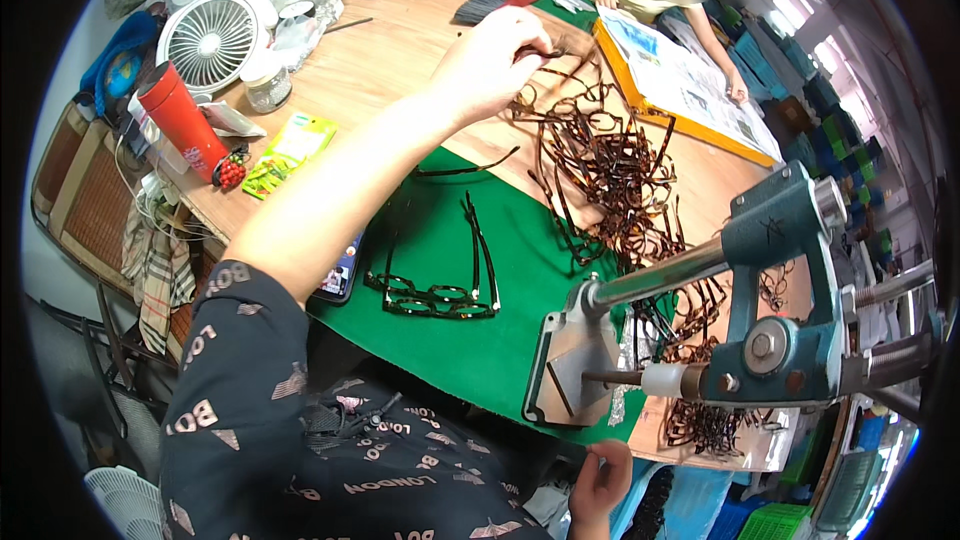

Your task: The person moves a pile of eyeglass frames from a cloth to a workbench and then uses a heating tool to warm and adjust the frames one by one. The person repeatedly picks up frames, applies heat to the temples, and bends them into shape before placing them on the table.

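My left hand reaches far across the table, its fingers pinched on a dark eyeglass frame, partly hidden by the fingers. Right beside it lies a heap of brown tortoiseshell eyeglass frames, tangled together. Low in the view, near my lap, is my right hand, its fingers curled with nothing visible in them. On the green mat in front of me rest dark eyeglass frames with their temples pointing away. Another dark temple shows behind my forearm.
A teal metal bench press stands at the right. Leftward are a phone, yellow-green packet, red tumbler, glass jar and white fan. A co-worker sits across, by a yellow-edged tray. More frames lie beyond the press.
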A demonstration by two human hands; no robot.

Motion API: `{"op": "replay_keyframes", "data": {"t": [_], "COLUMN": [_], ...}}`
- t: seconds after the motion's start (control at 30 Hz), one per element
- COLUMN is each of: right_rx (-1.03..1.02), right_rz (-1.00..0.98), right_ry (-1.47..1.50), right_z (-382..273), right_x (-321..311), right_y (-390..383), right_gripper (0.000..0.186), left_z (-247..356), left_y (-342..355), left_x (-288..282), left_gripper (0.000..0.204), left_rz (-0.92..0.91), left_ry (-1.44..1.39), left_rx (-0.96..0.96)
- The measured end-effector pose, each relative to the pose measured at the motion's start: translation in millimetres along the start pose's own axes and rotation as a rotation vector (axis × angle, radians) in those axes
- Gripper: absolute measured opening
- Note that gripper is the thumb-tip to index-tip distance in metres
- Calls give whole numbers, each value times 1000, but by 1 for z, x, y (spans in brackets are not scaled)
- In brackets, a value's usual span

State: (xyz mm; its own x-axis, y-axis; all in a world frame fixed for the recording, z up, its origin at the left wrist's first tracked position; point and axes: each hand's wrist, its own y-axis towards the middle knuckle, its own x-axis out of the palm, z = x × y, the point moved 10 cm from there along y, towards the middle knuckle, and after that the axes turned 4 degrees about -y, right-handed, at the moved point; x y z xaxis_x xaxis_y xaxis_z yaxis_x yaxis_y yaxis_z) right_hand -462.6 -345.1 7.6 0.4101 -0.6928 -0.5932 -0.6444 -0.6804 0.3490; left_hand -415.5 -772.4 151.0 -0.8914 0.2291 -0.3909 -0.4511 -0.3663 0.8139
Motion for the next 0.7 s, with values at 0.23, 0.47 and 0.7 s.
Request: {"op": "replay_keyframes", "data": {"t": [0.23,0.47,0.7], "right_rx": [-172,-184,-174], "right_rz": [-62,40,-361], "right_ry": [71,-147,-225], "right_z": [-28,13,23], "right_x": [16,-11,58], "right_y": [14,24,57], "right_gripper": [19,30,113], "left_z": [16,95,153], "left_y": [-31,-75,-109], "left_x": [50,27,21], "left_gripper": [24,41,61], "left_rz": [-276,-300,-164], "left_ry": [-785,-1397,-1235], "left_rx": [-667,-482,-334]}}
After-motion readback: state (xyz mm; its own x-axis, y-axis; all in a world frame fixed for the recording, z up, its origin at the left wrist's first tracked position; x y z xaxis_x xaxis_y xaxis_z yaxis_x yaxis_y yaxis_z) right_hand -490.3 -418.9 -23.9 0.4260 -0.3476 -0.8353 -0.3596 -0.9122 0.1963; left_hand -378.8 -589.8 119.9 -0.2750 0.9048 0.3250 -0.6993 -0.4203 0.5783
